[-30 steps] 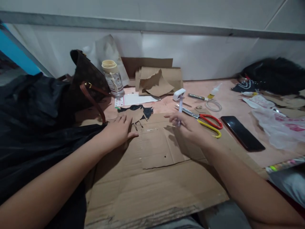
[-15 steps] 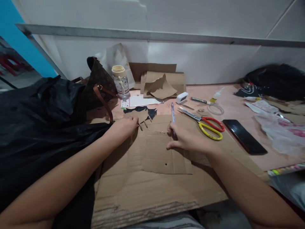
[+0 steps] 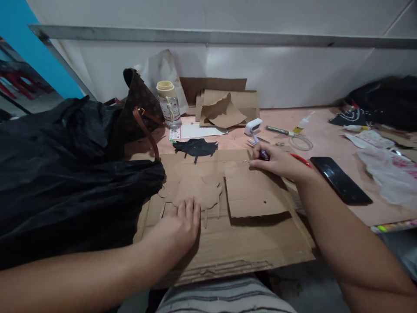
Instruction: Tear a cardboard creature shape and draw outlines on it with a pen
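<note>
Base cardboard [image 3: 241, 245] bare along near edge, left hand [image 3: 182, 226] unclenched atop cutout [image 3: 197, 187], right hand [image 3: 276, 163] gripping pen [image 3: 255, 138] toward base's far right, cutout since moved nearward, smaller sheet [image 3: 250, 193] shifted right.

Two hands [image 3: 182, 226], one brown cut-out [image 3: 197, 190], one black cut-out [image 3: 197, 148].
One pen [image 3: 255, 138], one pair of scissors [image 3: 301, 160], one phone [image 3: 340, 180], one drinking bottle [image 3: 169, 108], one handbag [image 3: 139, 101], one marker [image 3: 276, 130], one clear ring [image 3: 301, 149]; the cardboard stack [image 3: 251, 102] seems three pieces or more, its edges overlapping.
</note>
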Demonstrator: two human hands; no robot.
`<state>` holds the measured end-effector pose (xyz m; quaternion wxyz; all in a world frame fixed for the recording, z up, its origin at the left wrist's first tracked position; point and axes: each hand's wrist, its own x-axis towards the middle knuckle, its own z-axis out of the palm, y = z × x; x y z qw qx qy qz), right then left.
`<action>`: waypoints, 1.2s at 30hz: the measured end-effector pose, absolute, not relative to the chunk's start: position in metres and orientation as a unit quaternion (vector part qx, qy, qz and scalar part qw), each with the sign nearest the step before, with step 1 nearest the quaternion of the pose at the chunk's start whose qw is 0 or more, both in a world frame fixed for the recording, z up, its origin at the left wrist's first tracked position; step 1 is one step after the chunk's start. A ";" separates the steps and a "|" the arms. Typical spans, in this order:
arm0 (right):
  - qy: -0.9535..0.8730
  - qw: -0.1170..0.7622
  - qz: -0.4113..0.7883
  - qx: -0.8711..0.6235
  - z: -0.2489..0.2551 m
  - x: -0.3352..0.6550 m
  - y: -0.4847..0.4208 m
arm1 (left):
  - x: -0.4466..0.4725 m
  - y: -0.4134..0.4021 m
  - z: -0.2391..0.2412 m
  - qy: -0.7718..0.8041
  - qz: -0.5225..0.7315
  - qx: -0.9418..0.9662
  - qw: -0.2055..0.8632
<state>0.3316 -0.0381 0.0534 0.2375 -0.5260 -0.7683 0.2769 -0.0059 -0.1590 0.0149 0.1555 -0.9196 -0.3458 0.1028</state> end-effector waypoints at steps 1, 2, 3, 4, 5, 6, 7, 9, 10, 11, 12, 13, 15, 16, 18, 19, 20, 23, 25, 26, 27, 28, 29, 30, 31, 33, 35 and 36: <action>-0.778 0.210 0.273 -0.526 0.048 0.331 -0.035 | -0.007 -0.168 0.015 -0.341 0.104 -0.921 0.155; -0.786 0.184 0.265 -0.527 0.043 0.329 -0.032 | -0.007 -0.174 0.018 -0.338 0.105 -0.922 0.155; -0.794 0.159 0.256 -0.528 0.038 0.327 -0.029 | -0.003 -0.176 0.021 -0.334 0.103 -0.924 0.154; -0.801 0.141 0.243 -0.529 0.032 0.325 -0.026 | 0.004 -0.176 0.025 -0.329 0.099 -0.927 0.153; -0.806 0.128 0.229 -0.530 0.028 0.323 -0.023 | 0.014 -0.174 0.028 -0.316 0.087 -0.933 0.151; -0.810 0.122 0.216 -0.531 0.023 0.321 -0.021 | 0.026 -0.171 0.031 -0.309 0.071 -0.937 0.147; -0.815 0.120 0.206 -0.529 0.020 0.318 -0.020 | 0.041 -0.168 0.032 -0.297 0.055 -0.943 0.143; -0.823 0.127 0.200 -0.516 0.017 0.313 -0.020 | 0.070 -0.160 0.028 -0.287 0.029 -0.947 0.144; -0.826 0.134 0.199 -0.510 0.016 0.310 -0.021 | 0.083 -0.157 0.024 -0.298 0.023 -0.943 0.144; -0.827 0.144 0.195 -0.507 0.017 0.308 -0.024 | 0.093 -0.154 0.020 -0.311 0.019 -0.940 0.142; -0.825 0.160 0.186 -0.509 0.019 0.305 -0.029 | 0.100 -0.151 0.015 -0.319 0.017 -0.937 0.141; -0.817 0.184 0.173 -0.518 0.022 0.303 -0.035 | 0.105 -0.149 0.010 -0.326 0.017 -0.935 0.139; -0.791 0.251 0.150 -0.537 0.031 0.300 -0.050 | 0.108 -0.147 0.003 -0.326 0.013 -0.935 0.138; -0.774 0.293 0.152 -0.540 0.036 0.298 -0.059 | 0.107 -0.146 0.001 -0.322 0.010 -0.937 0.138; -0.746 0.378 0.199 -0.511 0.045 0.294 -0.076 | 0.104 -0.144 0.000 -0.310 -0.001 -0.941 0.137; -0.723 0.425 0.232 -0.492 0.049 0.293 -0.082 | 0.102 -0.143 0.000 -0.304 -0.006 -0.943 0.135; -0.699 0.455 0.273 -0.480 0.051 0.292 -0.086 | 0.100 -0.141 0.001 -0.300 -0.011 -0.945 0.134; -0.643 0.485 0.380 -0.455 0.052 0.291 -0.085 | 0.097 -0.137 0.003 -0.288 -0.019 -0.948 0.136; -0.618 0.484 0.432 -0.444 0.048 0.293 -0.077 | 0.096 -0.135 0.003 -0.271 -0.028 -0.953 0.133; -0.606 0.486 0.451 -0.439 0.044 0.293 -0.072 | 0.096 -0.134 0.003 -0.263 -0.035 -0.956 0.130; -0.594 0.492 0.462 -0.438 0.041 0.292 -0.068 | 0.096 -0.134 0.002 -0.260 -0.043 -0.957 0.125; -0.582 0.498 0.464 -0.446 0.036 0.290 -0.064 | 0.097 -0.134 0.000 -0.264 -0.049 -0.956 0.120; -0.568 0.505 0.458 -0.461 0.032 0.288 -0.060 | 0.097 -0.134 -0.002 -0.274 -0.052 -0.953 0.116; -0.551 0.513 0.452 -0.478 0.026 0.286 -0.058 | 0.098 -0.135 -0.004 -0.285 -0.052 -0.950 0.113; -0.535 0.517 0.455 -0.489 0.021 0.283 -0.056 | 0.098 -0.135 -0.006 -0.295 -0.052 -0.947 0.113; -0.506 0.510 0.503 -0.481 0.011 0.278 -0.054 | 0.098 -0.137 -0.008 -0.306 -0.059 -0.943 0.119; -0.485 0.483 0.578 -0.444 0.002 0.274 -0.054 | 0.098 -0.138 -0.008 -0.310 -0.080 -0.938 0.133; -0.481 0.467 0.603 -0.433 -0.001 0.273 -0.055 | 0.098 -0.138 -0.007 -0.311 -0.090 -0.936 0.139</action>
